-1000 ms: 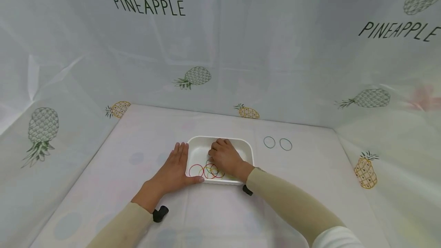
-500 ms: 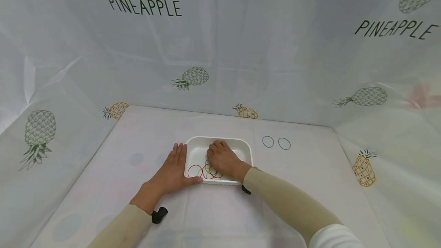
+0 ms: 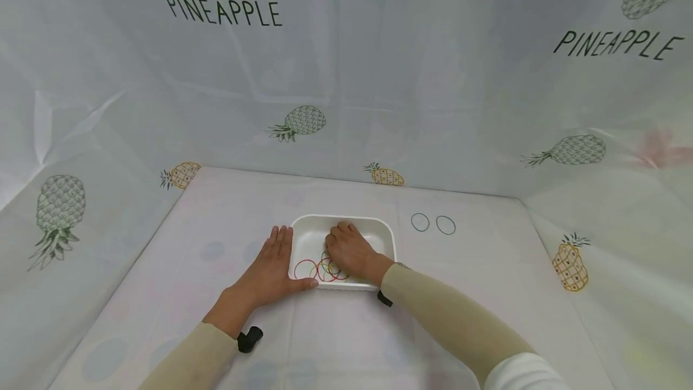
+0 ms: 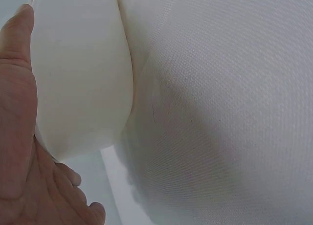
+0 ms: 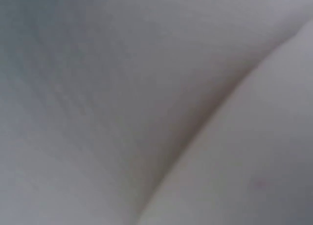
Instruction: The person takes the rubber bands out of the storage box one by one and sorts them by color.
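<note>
A shallow white tray (image 3: 307, 235) lies in the middle of the table in the head view. My left hand (image 3: 265, 274) rests along its left side with fingers straight and the thumb at the front rim. In the left wrist view this hand (image 4: 17, 132) lies against the tray's outer wall (image 4: 83, 73). My right hand (image 3: 352, 251) reaches down inside the tray with bent fingers. Its fingertips are hidden, so I cannot tell whether they pinch anything. Several thin rubber bands, red (image 3: 305, 260), yellow and green, overlap at the tray's front left, partly beneath the right hand.
Two dark teal rubber bands, one (image 3: 411, 221) left of the other (image 3: 455, 225), lie apart on the pale tablecloth (image 3: 476, 269) right of the tray. White pineapple-printed sheeting (image 3: 433, 77) rises behind and at both sides. The right wrist view is blurred and shows only pale surfaces.
The head view has shifted slightly, moving everything a little left in the picture. My right hand has settled slightly lower over the rubber bands; my left hand stays at the tray.
</note>
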The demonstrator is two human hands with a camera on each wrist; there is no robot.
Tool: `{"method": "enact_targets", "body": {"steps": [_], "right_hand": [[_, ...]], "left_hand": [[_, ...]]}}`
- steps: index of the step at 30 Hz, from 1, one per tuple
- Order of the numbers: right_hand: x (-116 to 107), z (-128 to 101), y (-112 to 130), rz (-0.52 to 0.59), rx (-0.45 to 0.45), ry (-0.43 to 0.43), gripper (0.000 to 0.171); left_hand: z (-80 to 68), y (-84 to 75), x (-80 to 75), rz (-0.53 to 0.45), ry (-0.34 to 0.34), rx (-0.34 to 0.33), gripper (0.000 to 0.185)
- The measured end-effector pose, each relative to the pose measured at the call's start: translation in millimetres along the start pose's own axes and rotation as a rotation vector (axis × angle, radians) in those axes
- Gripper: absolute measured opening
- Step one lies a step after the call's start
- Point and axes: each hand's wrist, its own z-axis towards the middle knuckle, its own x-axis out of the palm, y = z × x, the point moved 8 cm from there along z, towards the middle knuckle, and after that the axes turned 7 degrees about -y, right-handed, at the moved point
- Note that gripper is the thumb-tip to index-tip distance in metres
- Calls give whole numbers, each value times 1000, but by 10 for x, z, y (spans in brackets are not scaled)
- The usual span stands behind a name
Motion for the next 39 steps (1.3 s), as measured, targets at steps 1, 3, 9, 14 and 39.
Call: {"method": "enact_targets", "body": {"steps": [1,3,9,14,39], "right_hand": [[-1,-2,-8,-19,4,-3,15],[-11,-11,-40,-53,23,-12,11],[-99,-118,-199,-122,146,35,9],[-162,-243,-351,-64,250,49,11],[-58,-53,-237,161,249,-2,11]], "left_hand": [[-1,-3,-2,-2,0,0,136],[0,-11,1,-3,3,0,136],[18,-64,9,-11,8,4,136],[40,-84,22,-10,17,8,136],[0,6,21,-4,0,-14,136]]}}
